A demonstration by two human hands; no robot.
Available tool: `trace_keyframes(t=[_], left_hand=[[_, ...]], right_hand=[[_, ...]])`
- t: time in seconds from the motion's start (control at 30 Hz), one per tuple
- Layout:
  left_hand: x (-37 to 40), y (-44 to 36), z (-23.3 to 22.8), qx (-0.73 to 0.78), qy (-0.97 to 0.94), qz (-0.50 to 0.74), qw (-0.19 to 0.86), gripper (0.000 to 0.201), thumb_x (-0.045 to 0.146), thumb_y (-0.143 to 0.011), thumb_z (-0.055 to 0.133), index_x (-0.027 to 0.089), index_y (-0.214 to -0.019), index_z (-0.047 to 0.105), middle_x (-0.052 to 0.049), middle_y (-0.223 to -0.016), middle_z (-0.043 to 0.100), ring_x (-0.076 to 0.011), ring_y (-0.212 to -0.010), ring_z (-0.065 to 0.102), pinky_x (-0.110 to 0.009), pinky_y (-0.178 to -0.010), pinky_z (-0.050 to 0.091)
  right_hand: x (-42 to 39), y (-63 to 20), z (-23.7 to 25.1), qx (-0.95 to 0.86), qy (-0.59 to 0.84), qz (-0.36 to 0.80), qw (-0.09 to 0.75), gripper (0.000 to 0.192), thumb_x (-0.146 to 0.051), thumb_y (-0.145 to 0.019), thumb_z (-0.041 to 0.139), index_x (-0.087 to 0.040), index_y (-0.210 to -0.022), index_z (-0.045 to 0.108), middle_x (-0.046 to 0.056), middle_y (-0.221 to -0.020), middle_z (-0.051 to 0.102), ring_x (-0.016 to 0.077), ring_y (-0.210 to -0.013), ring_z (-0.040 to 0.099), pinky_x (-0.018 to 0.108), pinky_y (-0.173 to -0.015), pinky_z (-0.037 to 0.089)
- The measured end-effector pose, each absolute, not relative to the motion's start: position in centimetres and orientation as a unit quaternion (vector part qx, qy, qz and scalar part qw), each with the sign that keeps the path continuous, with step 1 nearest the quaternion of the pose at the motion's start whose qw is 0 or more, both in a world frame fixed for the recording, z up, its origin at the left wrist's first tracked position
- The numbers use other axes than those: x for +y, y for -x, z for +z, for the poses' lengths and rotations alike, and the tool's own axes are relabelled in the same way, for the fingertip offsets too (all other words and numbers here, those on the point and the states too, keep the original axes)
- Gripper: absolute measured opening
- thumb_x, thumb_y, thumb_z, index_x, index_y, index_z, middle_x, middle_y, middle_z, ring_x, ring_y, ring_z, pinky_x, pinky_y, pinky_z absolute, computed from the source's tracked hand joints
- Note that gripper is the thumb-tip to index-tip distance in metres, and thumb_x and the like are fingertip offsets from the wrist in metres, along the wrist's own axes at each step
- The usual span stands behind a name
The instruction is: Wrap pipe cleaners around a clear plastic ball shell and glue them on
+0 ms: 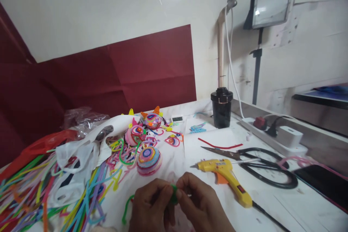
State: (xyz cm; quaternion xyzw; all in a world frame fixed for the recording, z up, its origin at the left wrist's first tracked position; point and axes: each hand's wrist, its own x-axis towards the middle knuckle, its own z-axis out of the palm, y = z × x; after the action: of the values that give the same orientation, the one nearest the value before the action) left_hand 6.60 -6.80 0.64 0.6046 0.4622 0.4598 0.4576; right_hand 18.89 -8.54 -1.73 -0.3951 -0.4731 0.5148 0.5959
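My left hand (150, 206) and my right hand (202, 204) meet at the bottom middle of the view, fingertips pinched together on a green pipe cleaner (174, 193). Its loose tail curves down to the left on the white table (288, 210). Just beyond the hands lies a round ball (149, 159) wound from coloured pipe cleaners, with two similar horned figures (152, 119) behind it. A yellow glue gun (228, 175) lies right of my right hand, nozzle pointing left.
A heap of loose coloured pipe cleaners (40, 192) and plastic bags (78, 148) fill the left. Large black scissors (261, 165), a red pipe cleaner piece (217, 145), a black jar (222, 107), a power strip (274, 132) and a dark phone (323, 183) lie to the right.
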Motion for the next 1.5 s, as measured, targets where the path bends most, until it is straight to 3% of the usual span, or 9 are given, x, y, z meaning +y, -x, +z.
trace_keyframes(t=[0.23, 0.53, 0.77, 0.9, 1.17, 1.5], left_hand=[[-6.7, -6.6, 0.4, 0.461, -0.602, 0.461, 0.461, 0.048, 0.061, -0.071, 0.067, 0.015, -0.057, 0.062, 0.001, -0.036, 0.049, -0.0079, -0.032, 0.041, -0.019, -0.037, 0.029], [-6.4, -6.7, 0.0, 0.416, -0.615, 0.476, 0.471, 0.045, 0.057, -0.075, 0.065, 0.014, -0.061, 0.061, 0.002, -0.039, 0.050, -0.0077, -0.034, 0.042, -0.018, -0.037, 0.030], [-5.7, -6.4, -0.3, 0.376, -0.629, 0.463, 0.498, 0.044, 0.057, -0.076, 0.063, 0.014, -0.068, 0.063, 0.001, -0.047, 0.054, -0.0118, -0.041, 0.052, -0.021, -0.040, 0.041], [-5.5, -6.4, 0.0, 0.363, -0.616, 0.470, 0.517, 0.035, 0.050, -0.078, 0.064, 0.015, -0.079, 0.064, 0.000, -0.052, 0.060, -0.0138, -0.046, 0.057, -0.023, -0.044, 0.046], [-5.2, -6.4, 0.1, 0.384, -0.612, 0.471, 0.506, 0.029, 0.044, -0.079, 0.063, 0.015, -0.074, 0.061, -0.002, -0.054, 0.065, -0.0152, -0.047, 0.061, -0.025, -0.046, 0.051], [-5.1, -6.3, 0.0, 0.405, -0.637, 0.469, 0.458, 0.026, 0.040, -0.081, 0.061, 0.016, -0.073, 0.061, -0.001, -0.052, 0.065, -0.0151, -0.046, 0.061, -0.025, -0.048, 0.051]], right_hand=[[-8.8, -19.0, -1.3, -0.468, 0.413, 0.507, 0.595, 0.038, -0.054, -0.075, 0.066, -0.018, -0.069, 0.054, -0.001, -0.057, 0.052, 0.0096, -0.048, 0.041, 0.021, -0.044, 0.027], [-8.2, -19.1, -2.5, -0.498, 0.383, 0.506, 0.591, 0.033, -0.051, -0.081, 0.062, -0.020, -0.072, 0.054, -0.002, -0.057, 0.053, 0.0120, -0.049, 0.048, 0.023, -0.046, 0.033], [-8.5, -19.5, -1.2, -0.502, 0.395, 0.480, 0.601, 0.037, -0.054, -0.082, 0.060, -0.020, -0.070, 0.054, -0.002, -0.054, 0.051, 0.0119, -0.048, 0.047, 0.022, -0.044, 0.033], [-8.4, -19.7, -1.1, -0.487, 0.407, 0.466, 0.616, 0.036, -0.053, -0.080, 0.062, -0.020, -0.070, 0.054, -0.004, -0.055, 0.052, 0.0105, -0.048, 0.046, 0.022, -0.044, 0.032], [-8.0, -19.7, -1.1, -0.426, 0.407, 0.518, 0.621, 0.031, -0.045, -0.070, 0.071, -0.016, -0.070, 0.061, -0.005, -0.050, 0.048, 0.0066, -0.043, 0.035, 0.021, -0.042, 0.025], [-8.0, -19.8, -0.5, -0.431, 0.441, 0.498, 0.609, 0.023, -0.037, -0.066, 0.068, -0.014, -0.068, 0.066, -0.004, -0.047, 0.051, 0.0070, -0.039, 0.037, 0.022, -0.039, 0.025]])
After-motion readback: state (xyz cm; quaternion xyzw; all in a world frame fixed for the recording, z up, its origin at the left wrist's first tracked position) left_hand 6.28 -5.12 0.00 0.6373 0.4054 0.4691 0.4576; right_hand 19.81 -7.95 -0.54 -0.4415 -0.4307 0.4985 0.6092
